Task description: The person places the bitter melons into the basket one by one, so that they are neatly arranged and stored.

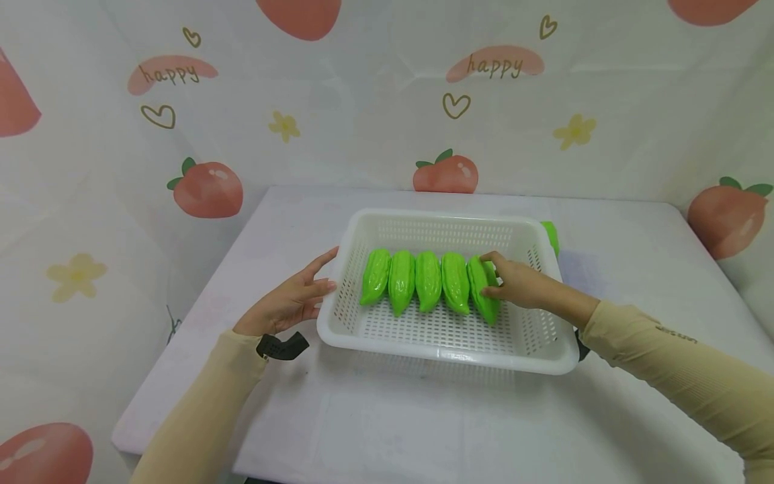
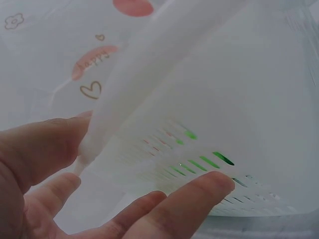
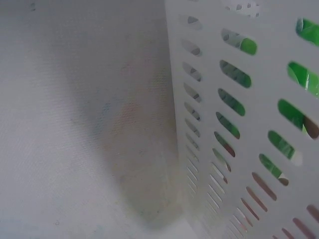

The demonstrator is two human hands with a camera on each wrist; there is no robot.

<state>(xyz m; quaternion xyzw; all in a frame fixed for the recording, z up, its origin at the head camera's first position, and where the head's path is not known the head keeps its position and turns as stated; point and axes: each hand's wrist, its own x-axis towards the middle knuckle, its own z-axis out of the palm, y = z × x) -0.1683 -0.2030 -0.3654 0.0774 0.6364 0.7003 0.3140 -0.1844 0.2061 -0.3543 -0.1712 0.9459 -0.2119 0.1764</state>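
A white perforated plastic basket (image 1: 387, 357) holds several glossy, bright green bitter melons, apparently imitation ones, standing side by side with pointed tips toward the near side. My right hand (image 1: 514, 282) reaches over the basket's right side and pinches the rightmost bitter melon (image 1: 482, 289) between thumb and fingers. At the left end, my left hand (image 1: 287, 302) touches the basket's outer side with fairly straight fingers; in the left wrist view its fingers (image 2: 199, 196) lie beside the rim and slotted wall (image 2: 164, 144). The right wrist view shows the slotted right wall (image 3: 204, 99), green behind it, and little of the hand.
The basket stands on a table with a pale cloth (image 1: 375, 430). Something green (image 1: 550, 236) shows behind the basket's far right corner. A printed curtain (image 1: 363, 87) with peaches and hearts hangs behind the table. Dark wrist straps (image 1: 283, 346) sit by the sleeves.
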